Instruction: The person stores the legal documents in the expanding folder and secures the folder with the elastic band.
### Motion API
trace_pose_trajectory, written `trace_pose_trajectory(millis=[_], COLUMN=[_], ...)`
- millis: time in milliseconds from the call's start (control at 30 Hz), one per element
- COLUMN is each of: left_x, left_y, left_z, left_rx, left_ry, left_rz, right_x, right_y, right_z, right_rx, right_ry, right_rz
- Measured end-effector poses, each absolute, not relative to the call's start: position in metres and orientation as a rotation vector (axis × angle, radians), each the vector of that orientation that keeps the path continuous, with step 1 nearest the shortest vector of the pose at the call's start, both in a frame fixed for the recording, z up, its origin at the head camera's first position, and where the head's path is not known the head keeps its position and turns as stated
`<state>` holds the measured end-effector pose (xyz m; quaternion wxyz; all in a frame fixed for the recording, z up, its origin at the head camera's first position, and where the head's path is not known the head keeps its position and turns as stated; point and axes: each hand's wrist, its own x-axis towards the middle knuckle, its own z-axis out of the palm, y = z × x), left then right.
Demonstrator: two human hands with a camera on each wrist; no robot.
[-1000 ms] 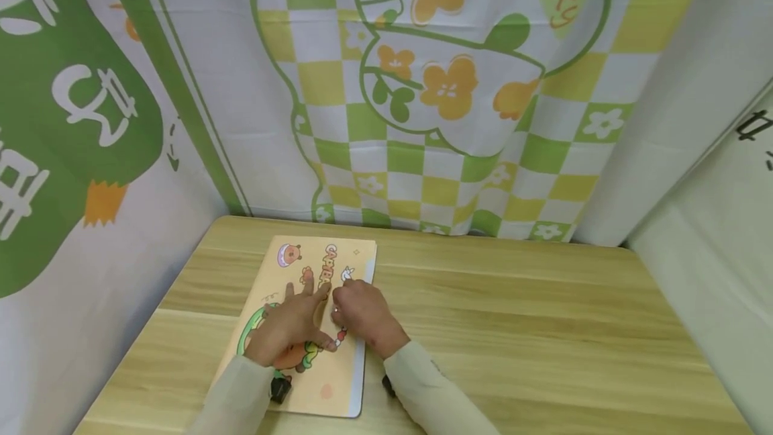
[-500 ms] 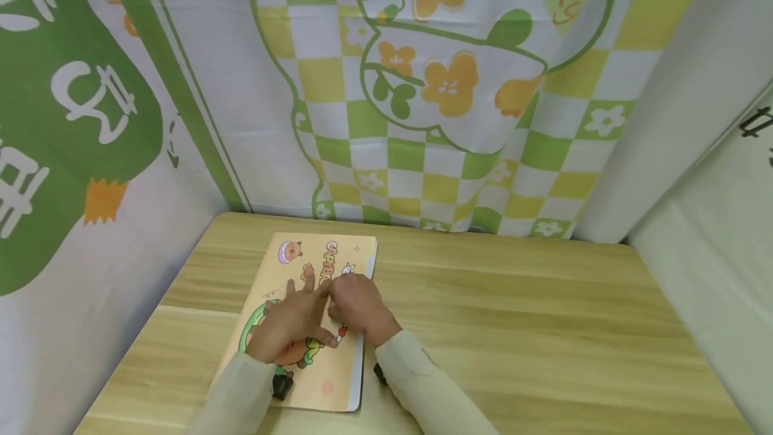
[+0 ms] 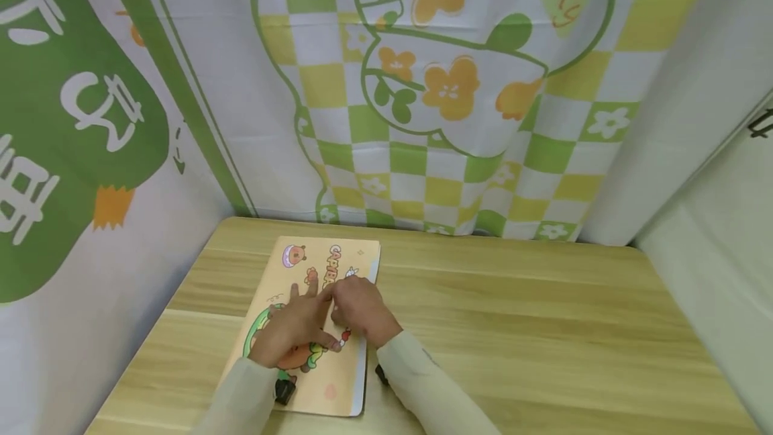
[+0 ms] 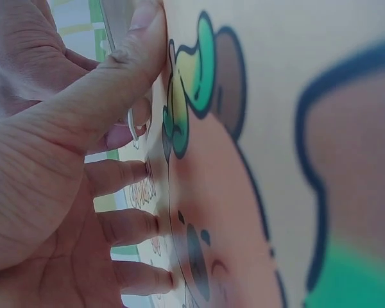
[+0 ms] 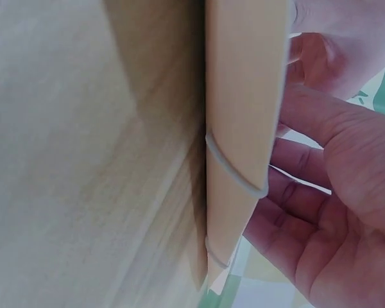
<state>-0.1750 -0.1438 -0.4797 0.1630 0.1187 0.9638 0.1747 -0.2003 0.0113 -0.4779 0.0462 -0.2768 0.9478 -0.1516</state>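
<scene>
A thick, book-like item with a pale orange capybara cover (image 3: 338, 371) lies flat on the table at the left of the head view. My left hand (image 3: 296, 324) rests on the cover, fingers spread and fingertips pressing down. Its index fingertip meets my right hand (image 3: 362, 311), which is over the cover's right side with fingers curled. In the left wrist view a thin white cord (image 4: 133, 131) shows at the right fingers, which pinch it. The right wrist view shows a white cord (image 5: 234, 170) wrapping the thick side edge. The pinching fingertips are mostly hidden.
The wooden table (image 3: 513, 327) extends to the right of the item. A green and yellow checked curtain (image 3: 423, 186) hangs behind the table's back edge. Small black wrist devices (image 3: 285, 391) show below the sleeves.
My right hand has shifted slightly left and away from me, closing against the left index fingertip. A small white bit seen at its fingers earlier is now covered. The left hand stays put.
</scene>
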Motion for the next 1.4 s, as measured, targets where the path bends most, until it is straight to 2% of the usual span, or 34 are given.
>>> trace_pose_trajectory(millis=[767, 1400], left_x=[-0.176, -0.170], left_y=[-0.141, -0.147], left_z=[-0.479, -0.482], left_rx=[0.362, 0.313], left_ry=[2.741, 2.735], left_rz=[0.555, 0.579], right_x=[-0.191, -0.182], right_y=[0.018, 0.027], right_z=[-0.484, -0.489], right_rx=[-0.748, -0.873], right_ry=[2.915, 2.929], right_rz=[-0.416, -0.309])
